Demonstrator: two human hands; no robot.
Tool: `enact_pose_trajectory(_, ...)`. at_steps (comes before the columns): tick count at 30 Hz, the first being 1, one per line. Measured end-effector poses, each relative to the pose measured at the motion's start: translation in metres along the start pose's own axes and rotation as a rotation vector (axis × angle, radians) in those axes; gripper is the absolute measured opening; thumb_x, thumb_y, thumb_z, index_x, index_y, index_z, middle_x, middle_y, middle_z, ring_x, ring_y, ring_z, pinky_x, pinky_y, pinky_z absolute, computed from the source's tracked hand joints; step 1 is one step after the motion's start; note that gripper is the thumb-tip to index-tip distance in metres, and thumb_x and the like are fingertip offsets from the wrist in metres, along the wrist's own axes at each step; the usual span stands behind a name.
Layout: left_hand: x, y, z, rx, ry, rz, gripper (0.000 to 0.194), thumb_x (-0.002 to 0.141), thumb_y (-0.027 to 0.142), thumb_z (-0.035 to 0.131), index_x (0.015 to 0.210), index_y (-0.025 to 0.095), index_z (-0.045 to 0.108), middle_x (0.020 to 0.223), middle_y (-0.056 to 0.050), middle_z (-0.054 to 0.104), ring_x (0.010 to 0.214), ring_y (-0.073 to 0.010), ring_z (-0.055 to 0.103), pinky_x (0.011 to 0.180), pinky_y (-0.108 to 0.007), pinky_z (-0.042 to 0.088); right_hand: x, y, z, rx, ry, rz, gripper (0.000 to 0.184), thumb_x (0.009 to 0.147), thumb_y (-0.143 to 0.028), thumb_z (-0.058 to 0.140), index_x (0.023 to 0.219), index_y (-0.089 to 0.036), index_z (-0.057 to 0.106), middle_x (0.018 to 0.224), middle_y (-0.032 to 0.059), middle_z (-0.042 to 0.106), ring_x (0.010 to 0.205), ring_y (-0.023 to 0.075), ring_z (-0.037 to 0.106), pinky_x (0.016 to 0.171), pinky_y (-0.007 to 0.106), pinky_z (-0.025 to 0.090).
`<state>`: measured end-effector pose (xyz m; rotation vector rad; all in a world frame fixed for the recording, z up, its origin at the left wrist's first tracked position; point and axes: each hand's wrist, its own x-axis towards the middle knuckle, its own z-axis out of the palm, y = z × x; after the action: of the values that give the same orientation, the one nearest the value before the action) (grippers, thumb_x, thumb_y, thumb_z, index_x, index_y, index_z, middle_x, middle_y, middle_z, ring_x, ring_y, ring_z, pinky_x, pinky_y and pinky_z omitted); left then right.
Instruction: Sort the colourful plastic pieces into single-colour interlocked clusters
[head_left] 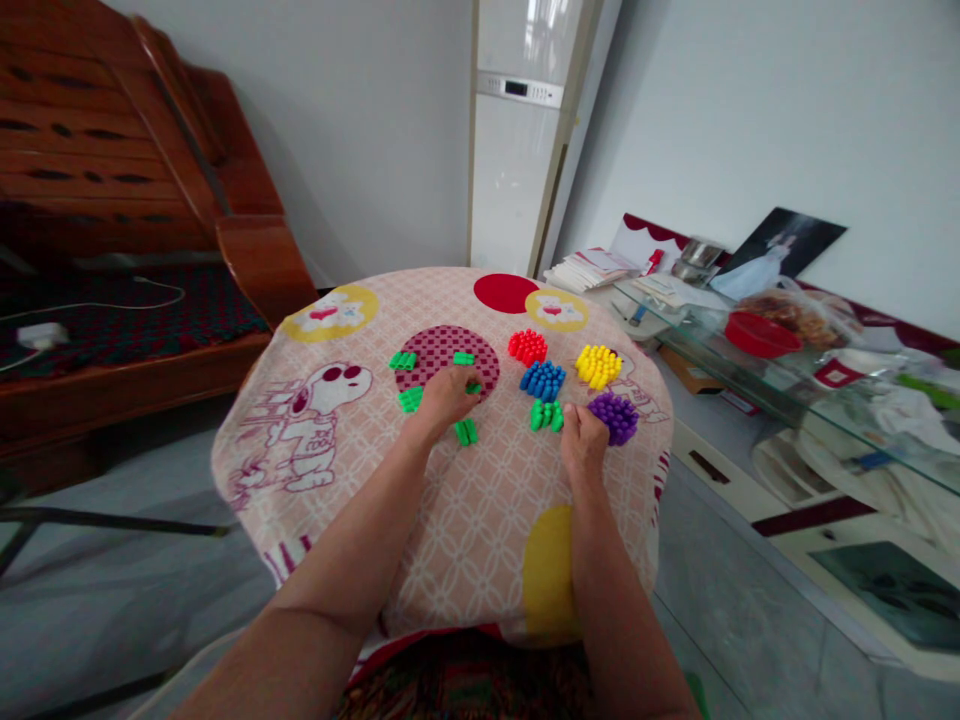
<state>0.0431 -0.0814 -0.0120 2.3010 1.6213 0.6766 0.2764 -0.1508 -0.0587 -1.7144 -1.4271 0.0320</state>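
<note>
My left hand [448,398] is over the left-centre of the round table, its fingers curled into a pinch on a small green plastic piece [474,388]. Little groups of similar green pieces lie around it: one at the far left [403,361], one nearer [410,400], one beyond the hand [464,358] and one in front [466,432]. Closed beside a green cluster [547,415] is my right hand [584,440]; whatever its fingers hold is hidden. Just right of it stands a purple cluster [616,418]. Blue [543,380], red [528,346] and yellow [598,366] clusters are farther back.
A patterned cloth [465,540] covers the table. To the right, a glass-topped cabinet [795,385] carries papers, a red bowl [761,334] and bags. A wooden bench [259,265] is at the left, and a tall white appliance [517,170] stands behind the table.
</note>
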Motion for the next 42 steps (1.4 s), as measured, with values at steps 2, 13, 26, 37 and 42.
enact_pose_trajectory(2, -0.002, 0.014, 0.001, -0.19, 0.032, 0.071, 0.019, 0.075, 0.018, 0.066, 0.093, 0.018, 0.073, 0.089, -0.003, 0.072, 0.079, -0.0168, 0.066, 0.076, -0.027, 0.051, 0.0, 0.0, 0.0, 0.007, -0.004, -0.002, 0.043, 0.093, -0.04, 0.036, 0.067, -0.017, 0.061, 0.059, 0.0044, 0.058, 0.057, 0.0146, 0.042, 0.059, 0.029, 0.026)
enact_pose_trajectory(13, -0.031, 0.083, 0.042, -0.405, -0.013, 0.449, 0.009, 0.077, 0.015, 0.071, 0.084, 0.017, 0.067, 0.085, -0.004, 0.067, 0.082, -0.0168, 0.06, 0.081, -0.029, 0.048, -0.003, -0.001, 0.0, 0.039, 0.002, -0.011, 0.044, 0.095, -0.038, 0.035, 0.07, -0.016, 0.065, 0.065, 0.0082, 0.064, 0.06, 0.0159, 0.046, 0.06, 0.029, 0.026)
enact_pose_trajectory(26, -0.025, 0.077, 0.054, -0.329, 0.038, 0.455, 0.007, 0.08, 0.017, 0.069, 0.086, 0.017, 0.066, 0.097, -0.006, 0.065, 0.089, -0.0173, 0.061, 0.081, -0.028, 0.049, -0.002, 0.001, 0.001, 0.023, 0.015, -0.018, 0.042, 0.095, -0.036, 0.037, 0.072, -0.016, 0.066, 0.066, 0.009, 0.065, 0.06, 0.0167, 0.047, 0.06, 0.03, 0.028)
enact_pose_trajectory(37, -0.02, -0.028, -0.026, 0.283, -0.177, 0.028, 0.032, 0.069, 0.015, 0.072, 0.101, 0.016, 0.071, 0.107, -0.01, 0.072, 0.102, -0.0284, 0.063, 0.088, -0.036, 0.048, -0.002, -0.002, 0.0, 0.035, 0.008, 0.004, 0.043, 0.094, -0.04, 0.036, 0.067, -0.018, 0.061, 0.061, 0.0041, 0.059, 0.057, 0.0149, 0.041, 0.06, 0.029, 0.027)
enact_pose_trajectory(42, -0.022, -0.035, -0.027, 0.318, -0.231, -0.01, 0.032, 0.07, 0.011, 0.064, 0.1, 0.016, 0.072, 0.107, -0.013, 0.072, 0.103, -0.0294, 0.064, 0.087, -0.037, 0.049, -0.002, 0.0, 0.0, 0.046, 0.006, -0.006, 0.044, 0.093, -0.041, 0.034, 0.066, -0.018, 0.059, 0.06, 0.0037, 0.057, 0.057, 0.0147, 0.04, 0.059, 0.029, 0.027)
